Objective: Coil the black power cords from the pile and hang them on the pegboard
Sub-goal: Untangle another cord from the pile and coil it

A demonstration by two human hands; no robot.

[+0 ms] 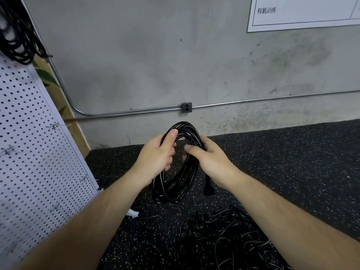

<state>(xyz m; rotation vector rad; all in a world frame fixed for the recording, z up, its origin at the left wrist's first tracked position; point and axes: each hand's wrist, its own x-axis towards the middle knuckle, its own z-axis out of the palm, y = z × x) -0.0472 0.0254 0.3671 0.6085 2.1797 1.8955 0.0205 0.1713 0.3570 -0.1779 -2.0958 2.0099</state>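
I see both forearms reaching forward, the left hand [156, 155] and right hand [211, 159] each curled round the upper part of the coiled cord [167, 198]. It hangs upright between them, above the floor [292, 162].

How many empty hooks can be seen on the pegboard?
4. One hook sits high on the pegboard, one at its left edge, one near its right edge, one lower down. Others may be blurred or hidden.
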